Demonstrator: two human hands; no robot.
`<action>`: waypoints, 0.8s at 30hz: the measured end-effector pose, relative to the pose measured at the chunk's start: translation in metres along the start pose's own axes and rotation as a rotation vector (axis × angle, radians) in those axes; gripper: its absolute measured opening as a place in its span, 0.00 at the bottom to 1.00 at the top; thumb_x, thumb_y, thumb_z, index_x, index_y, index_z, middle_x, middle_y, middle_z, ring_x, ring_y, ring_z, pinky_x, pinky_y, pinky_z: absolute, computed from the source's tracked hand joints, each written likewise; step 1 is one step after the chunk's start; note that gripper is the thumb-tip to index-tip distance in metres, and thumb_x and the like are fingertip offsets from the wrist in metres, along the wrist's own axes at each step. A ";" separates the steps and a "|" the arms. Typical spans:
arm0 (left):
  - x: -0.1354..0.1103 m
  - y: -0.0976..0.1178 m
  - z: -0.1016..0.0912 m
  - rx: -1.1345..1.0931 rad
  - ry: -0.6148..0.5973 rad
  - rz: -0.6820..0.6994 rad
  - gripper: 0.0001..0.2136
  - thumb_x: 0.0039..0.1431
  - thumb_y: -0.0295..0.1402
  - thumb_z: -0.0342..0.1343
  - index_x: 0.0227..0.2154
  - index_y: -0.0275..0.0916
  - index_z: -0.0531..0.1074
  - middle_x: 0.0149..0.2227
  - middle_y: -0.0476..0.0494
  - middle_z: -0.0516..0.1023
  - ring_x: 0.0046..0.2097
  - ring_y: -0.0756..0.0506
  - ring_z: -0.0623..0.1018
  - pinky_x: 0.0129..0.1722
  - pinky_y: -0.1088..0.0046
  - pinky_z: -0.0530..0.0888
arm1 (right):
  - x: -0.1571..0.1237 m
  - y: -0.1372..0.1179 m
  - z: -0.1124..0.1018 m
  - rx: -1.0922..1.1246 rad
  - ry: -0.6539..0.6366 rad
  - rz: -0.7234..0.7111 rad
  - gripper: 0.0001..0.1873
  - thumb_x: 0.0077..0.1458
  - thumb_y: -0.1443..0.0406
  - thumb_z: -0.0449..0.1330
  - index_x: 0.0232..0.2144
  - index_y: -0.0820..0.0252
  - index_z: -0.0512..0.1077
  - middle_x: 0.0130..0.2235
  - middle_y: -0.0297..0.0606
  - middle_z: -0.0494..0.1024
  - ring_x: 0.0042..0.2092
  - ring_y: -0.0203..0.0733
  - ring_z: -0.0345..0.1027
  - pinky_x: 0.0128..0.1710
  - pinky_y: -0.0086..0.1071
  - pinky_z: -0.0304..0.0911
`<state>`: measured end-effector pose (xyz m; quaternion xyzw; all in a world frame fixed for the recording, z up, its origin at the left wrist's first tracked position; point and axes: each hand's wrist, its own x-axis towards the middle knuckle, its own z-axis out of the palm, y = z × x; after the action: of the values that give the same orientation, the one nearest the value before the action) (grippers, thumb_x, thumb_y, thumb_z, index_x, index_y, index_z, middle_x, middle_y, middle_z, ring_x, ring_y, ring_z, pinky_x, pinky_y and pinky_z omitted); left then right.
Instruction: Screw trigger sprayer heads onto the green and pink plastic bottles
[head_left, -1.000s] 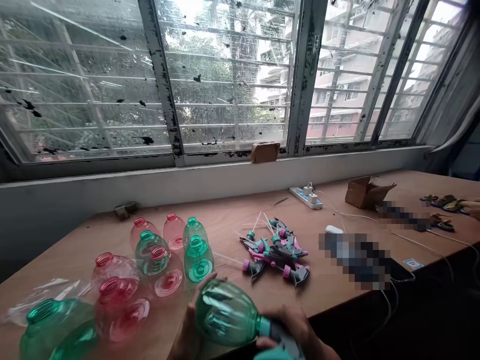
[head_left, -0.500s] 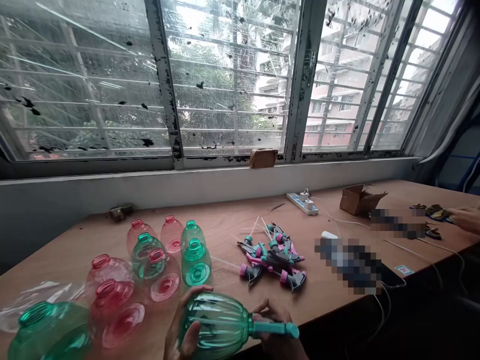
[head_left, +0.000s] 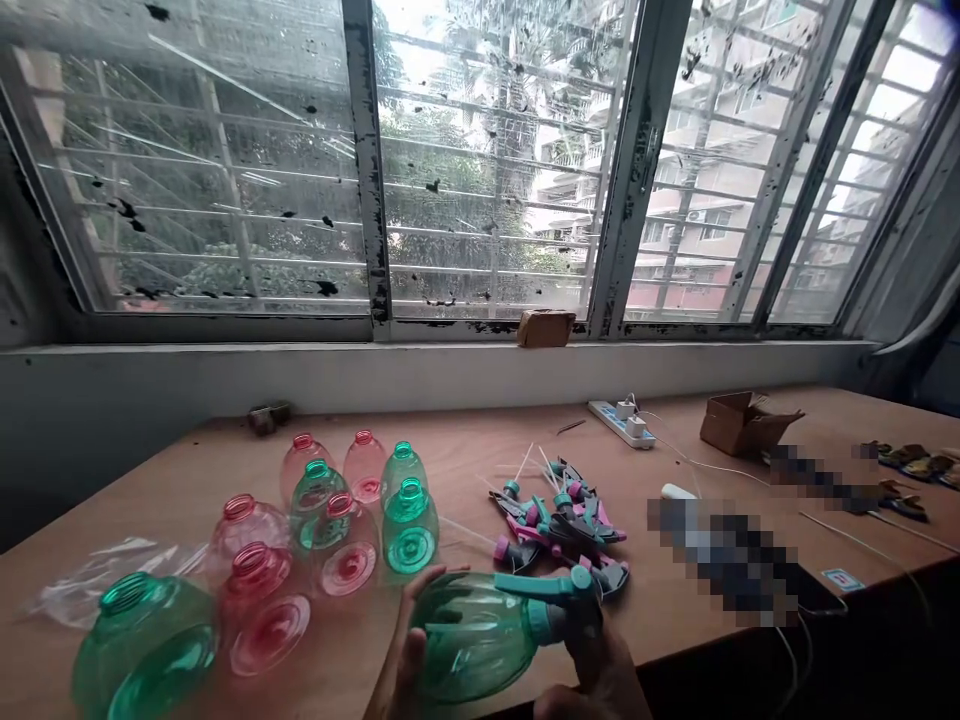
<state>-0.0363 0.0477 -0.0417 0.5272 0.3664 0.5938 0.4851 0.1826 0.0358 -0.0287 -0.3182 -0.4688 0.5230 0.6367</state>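
Note:
A ribbed green clear spray bottle (head_left: pixel 474 645) lies sideways in front of me, its neck toward the right. My left hand (head_left: pixel 401 655) is wrapped round the bottle's base end, thumb on the near side. A dark grey and teal trigger sprayer (head_left: pixel 574 605) sits on the neck, its teal lever reaching back over the bottle. My right hand (head_left: pixel 604 665) is closed round the sprayer; some fingers are hidden behind it. Beyond my hands lies a pile of loose trigger sprayers (head_left: pixel 570 520) in grey, teal and pink with white tubes.
Left of my hands stand several open bottles without tops, green (head_left: pixel 146 640) and red (head_left: pixel 266 625). A clear plastic bag (head_left: pixel 116 580) lies beside them. To the right are a blurred-out item (head_left: pixel 724 560), a power strip (head_left: pixel 621 425) and a cardboard box (head_left: pixel 746 425).
The sprayer's lever pointed right, away from the bottle; now it lies back over the bottle. My right hand has moved round onto the sprayer. A person's hand at the far right has left view.

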 end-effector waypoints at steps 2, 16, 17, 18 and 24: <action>0.000 -0.005 -0.002 0.052 -0.108 0.002 0.33 0.63 0.65 0.42 0.60 0.47 0.64 0.65 0.36 0.73 0.64 0.29 0.71 0.64 0.47 0.63 | 0.004 -0.004 0.001 -0.044 0.041 -0.049 0.44 0.33 0.51 0.83 0.52 0.48 0.74 0.49 0.40 0.82 0.56 0.61 0.70 0.55 0.43 0.67; 0.002 -0.028 0.001 0.770 -0.424 0.354 0.44 0.64 0.48 0.60 0.73 0.54 0.38 0.73 0.35 0.60 0.68 0.27 0.67 0.65 0.47 0.68 | 0.045 -0.051 0.000 -0.358 -0.310 0.085 0.38 0.45 0.51 0.78 0.55 0.55 0.71 0.53 0.46 0.80 0.55 0.61 0.74 0.55 0.50 0.70; 0.001 -0.028 0.001 0.769 -0.387 0.355 0.45 0.63 0.47 0.62 0.73 0.53 0.37 0.73 0.34 0.59 0.69 0.26 0.66 0.65 0.45 0.68 | 0.062 -0.055 -0.004 -0.378 -0.346 0.076 0.41 0.44 0.51 0.78 0.56 0.56 0.70 0.51 0.46 0.82 0.50 0.61 0.77 0.51 0.50 0.74; 0.000 -0.028 0.002 0.773 -0.353 0.352 0.46 0.62 0.47 0.63 0.73 0.51 0.37 0.73 0.33 0.58 0.69 0.26 0.64 0.65 0.43 0.67 | 0.085 -0.060 -0.010 -0.434 -0.308 0.014 0.44 0.43 0.49 0.78 0.57 0.57 0.68 0.45 0.45 0.84 0.46 0.60 0.79 0.45 0.49 0.77; -0.005 -0.037 0.004 0.913 -0.405 0.340 0.50 0.61 0.39 0.66 0.73 0.53 0.34 0.74 0.35 0.54 0.69 0.25 0.65 0.63 0.42 0.69 | 0.260 -0.078 -0.062 -0.766 0.208 -0.179 0.21 0.64 0.52 0.66 0.51 0.61 0.73 0.51 0.47 0.79 0.51 0.58 0.74 0.51 0.52 0.71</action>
<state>-0.0259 0.0521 -0.0771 0.8409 0.3959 0.3305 0.1640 0.2725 0.2725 0.0882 -0.5414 -0.5890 0.2180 0.5590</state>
